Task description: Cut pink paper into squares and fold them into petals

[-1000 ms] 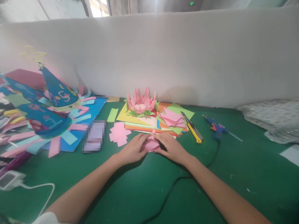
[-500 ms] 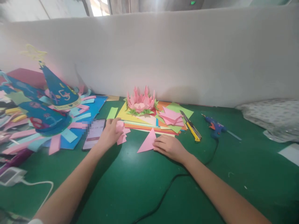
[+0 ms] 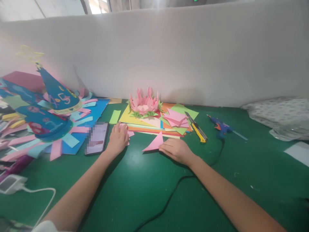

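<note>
My left hand [image 3: 118, 139] lies flat, fingers stretched, on a small stack of pink paper squares [image 3: 130, 133] on the green table. My right hand [image 3: 175, 149] rests palm down, fingers loosely together, its fingertips touching the edge of a folded pink paper triangle [image 3: 154, 144]. Behind them a pink paper lotus [image 3: 144, 104] stands on a pile of coloured sheets [image 3: 135, 120]. More folded pink pieces [image 3: 176, 118] lie to its right.
A phone [image 3: 97, 138] lies left of my left hand. A yellow utility knife [image 3: 197, 130] and a blue glue gun [image 3: 220, 127] lie at the right, its black cord [image 3: 178, 188] running toward me. Blue paper cone hats [image 3: 56, 91] and paper strips crowd the left. A white partition [image 3: 183, 58] closes the back.
My left hand left the pink triangle and moved left onto the pink squares. My right hand stayed at the triangle, which now lies unfolded flat beside it.
</note>
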`<action>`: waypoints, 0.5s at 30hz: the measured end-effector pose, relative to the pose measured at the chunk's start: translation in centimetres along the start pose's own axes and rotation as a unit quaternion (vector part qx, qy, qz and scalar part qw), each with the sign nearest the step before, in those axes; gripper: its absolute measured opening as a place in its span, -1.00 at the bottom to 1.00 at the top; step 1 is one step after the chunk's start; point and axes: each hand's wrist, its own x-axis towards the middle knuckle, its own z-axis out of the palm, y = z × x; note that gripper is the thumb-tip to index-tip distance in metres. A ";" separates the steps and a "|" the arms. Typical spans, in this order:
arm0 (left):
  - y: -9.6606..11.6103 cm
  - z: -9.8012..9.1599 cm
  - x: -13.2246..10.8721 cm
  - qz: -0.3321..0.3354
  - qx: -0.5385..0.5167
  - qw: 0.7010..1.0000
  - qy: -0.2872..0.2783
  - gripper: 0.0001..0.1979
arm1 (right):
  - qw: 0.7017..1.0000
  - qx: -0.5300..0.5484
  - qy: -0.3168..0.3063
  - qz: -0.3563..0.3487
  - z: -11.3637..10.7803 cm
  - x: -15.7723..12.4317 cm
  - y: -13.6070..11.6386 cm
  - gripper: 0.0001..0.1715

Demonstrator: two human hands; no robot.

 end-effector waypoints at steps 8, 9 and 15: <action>3.2 -2.3 0.2 -0.034 -0.148 0.988 0.011 -0.67 | 0.992 0.040 0.080 0.093 -0.5 0.0 -0.2 -0.76; 4.3 -2.4 0.0 -0.028 -0.232 0.972 -0.014 -0.64 | 0.988 0.044 0.092 0.111 -0.5 0.1 -0.3 -0.77; 10.7 -0.9 -1.1 -0.120 -0.675 0.709 -0.166 -0.30 | 0.981 0.055 0.107 0.153 -0.7 0.6 -1.4 -0.72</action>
